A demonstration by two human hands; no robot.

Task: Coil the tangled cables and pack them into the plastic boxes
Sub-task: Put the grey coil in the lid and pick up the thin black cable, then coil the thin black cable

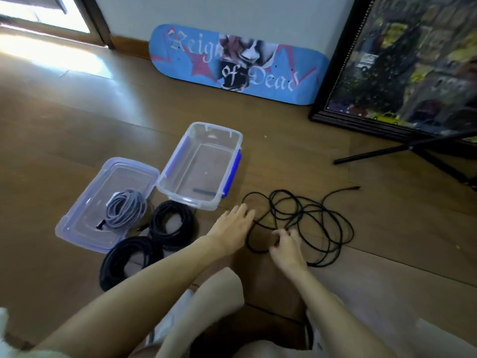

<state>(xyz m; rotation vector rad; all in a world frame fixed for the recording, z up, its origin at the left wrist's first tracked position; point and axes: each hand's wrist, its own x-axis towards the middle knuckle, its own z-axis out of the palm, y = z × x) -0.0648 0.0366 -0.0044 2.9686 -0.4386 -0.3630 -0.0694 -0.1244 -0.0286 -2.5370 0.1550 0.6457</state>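
At the left we see a shallow box (85, 192) with a gray coil (124, 211) inside. Just right of it a black coil (129, 262) and a second black coil (171, 223) lie touching on the floor (335, 156). Behind them stands an empty box (204, 164), its long axis running away from us. Our left hand (232, 226) touches the loose cable (322, 220) with straight, spread fingers. Our right hand (286, 246) pinches this cable with curled fingers. The cable sprawls left to right and its plug points right. A skateboard (232, 63) and a painting (413, 60) lean on the wall, with a stand leg (400, 148) near them. The floor is brown wood, sunlit far left.
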